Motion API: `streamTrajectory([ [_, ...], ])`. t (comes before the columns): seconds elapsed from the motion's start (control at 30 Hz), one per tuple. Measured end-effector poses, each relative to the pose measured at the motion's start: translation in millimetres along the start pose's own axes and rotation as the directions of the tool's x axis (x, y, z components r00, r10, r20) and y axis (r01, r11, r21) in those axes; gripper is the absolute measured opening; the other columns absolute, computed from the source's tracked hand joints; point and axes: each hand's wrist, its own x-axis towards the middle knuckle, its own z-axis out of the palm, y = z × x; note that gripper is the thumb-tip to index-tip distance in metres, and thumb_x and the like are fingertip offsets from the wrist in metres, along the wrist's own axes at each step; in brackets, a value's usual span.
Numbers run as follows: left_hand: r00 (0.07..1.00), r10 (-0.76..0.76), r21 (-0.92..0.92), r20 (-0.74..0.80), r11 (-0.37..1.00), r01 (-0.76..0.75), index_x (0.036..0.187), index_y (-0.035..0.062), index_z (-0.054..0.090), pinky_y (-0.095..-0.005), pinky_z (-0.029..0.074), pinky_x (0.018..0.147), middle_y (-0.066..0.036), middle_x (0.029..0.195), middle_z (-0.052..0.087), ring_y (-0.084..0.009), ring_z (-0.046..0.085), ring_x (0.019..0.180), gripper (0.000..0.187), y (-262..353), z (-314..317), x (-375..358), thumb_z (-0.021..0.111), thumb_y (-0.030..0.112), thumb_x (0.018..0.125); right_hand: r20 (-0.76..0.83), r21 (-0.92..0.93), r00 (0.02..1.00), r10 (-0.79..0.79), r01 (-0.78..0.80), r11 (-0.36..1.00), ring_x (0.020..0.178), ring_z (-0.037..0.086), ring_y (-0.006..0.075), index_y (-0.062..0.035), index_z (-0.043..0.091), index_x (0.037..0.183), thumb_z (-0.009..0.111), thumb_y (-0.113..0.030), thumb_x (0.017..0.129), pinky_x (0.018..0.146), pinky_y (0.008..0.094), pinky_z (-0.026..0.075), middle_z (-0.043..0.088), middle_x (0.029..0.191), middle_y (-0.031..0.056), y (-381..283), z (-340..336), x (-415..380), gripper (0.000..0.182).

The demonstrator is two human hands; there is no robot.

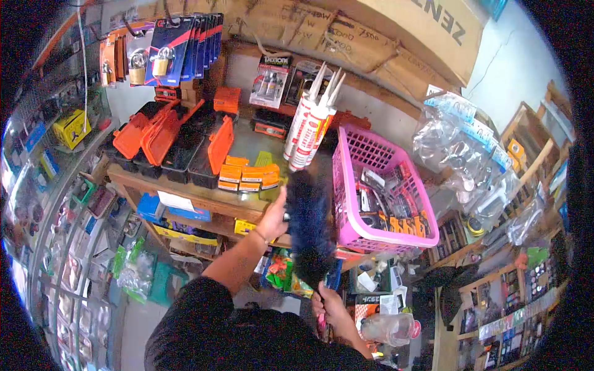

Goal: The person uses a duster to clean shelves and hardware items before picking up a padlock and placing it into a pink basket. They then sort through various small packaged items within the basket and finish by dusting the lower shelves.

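Observation:
A dark, fluffy duster [311,226] stands upright in front of me, blurred by motion. Its handle end is in my closed right hand [333,306], low in the middle of the view. My left hand [274,217] is at the duster's left side, with a digit stretched upward; its other fingers are partly hidden behind the bristles. Just above the duster's tip are several white sealant tubes [309,127] with red print, nozzles up. Small orange boxes [249,175] lie stacked on the wooden shelf [185,190] left of the duster.
A pink plastic basket [388,237] holding packaged goods is right of the duster. Black cases with orange lids [164,133] line the shelf's left. Padlock packs [162,55] hang above. Clear plastic packs [461,139] hang at right. A clear bottle [388,329] lies near my right forearm.

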Motion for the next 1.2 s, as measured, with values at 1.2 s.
streamTrajectory([
  [1.2,0.728,0.646,0.65,-0.228,0.658,-0.38,0.114,0.0072,0.039,-0.023,0.04,0.069,-0.002,0.102,0.051,-0.0081,0.046,0.079,0.029,-24,-118,-210,0.042,0.022,0.089,0.226,-0.958,0.39,-0.893,0.255,-0.131,0.08,0.053,0.0301,-0.0002,0.041,0.108,0.058,-0.022,0.076,0.073,0.0362,0.041,0.054,0.085,0.0177,-94,66,41,0.043],
])
